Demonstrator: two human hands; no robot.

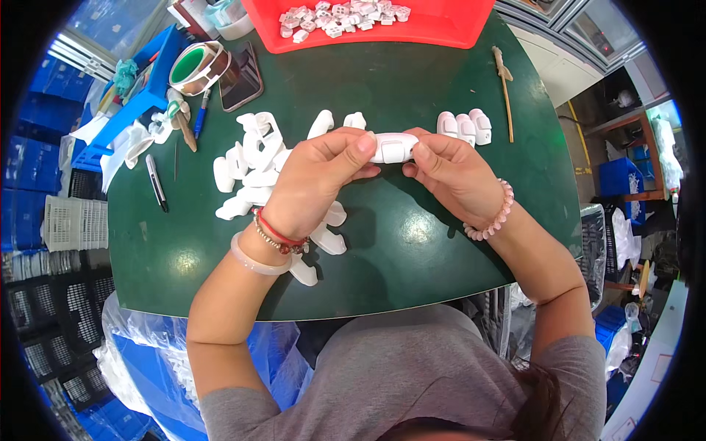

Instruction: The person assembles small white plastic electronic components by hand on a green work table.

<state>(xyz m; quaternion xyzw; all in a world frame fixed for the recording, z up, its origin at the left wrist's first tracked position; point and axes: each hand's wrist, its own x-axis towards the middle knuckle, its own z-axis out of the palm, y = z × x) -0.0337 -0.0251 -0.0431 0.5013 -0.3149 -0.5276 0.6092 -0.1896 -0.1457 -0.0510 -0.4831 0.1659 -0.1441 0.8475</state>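
- Clock set flat on the green table (412, 272), centre at its middle, 12 away from you, 6 at your body.
- 10 o'clock: blue holder (158, 92), tape roll (193, 67) and phone (241, 77), all apart from your hands.
- 9 o'clock: slim pen (157, 184), lying by itself.
- 9 o'clock, nearer centre: heap of loose white shells (254, 176), more of them scattered to 7 and 11. Overlapping and partly behind your left arm; no sure count. Judged as the portion left, and the larger one.
- Left hand (323, 165), near centre: your thumb and fingers are pinched on the left end of the white piece.
- 12 o'clock: red bin (368, 42) with many small white blocks (346, 18); plenty remain.
- White piece (394, 148): just off centre toward 2, lifted between your two hands. Judged in progress; whether its halves are fully seated cannot be told.
- Right hand (452, 169), toward 3: your thumb is against the piece's right end, fingers curled beneath; how firm the grip is, unclear.
- 2 o'clock: three rounded white units (463, 126) side by side, similar to the held one. Judged done.
- 2 o'clock, farther out: thin wooden stick (507, 95), untouched.
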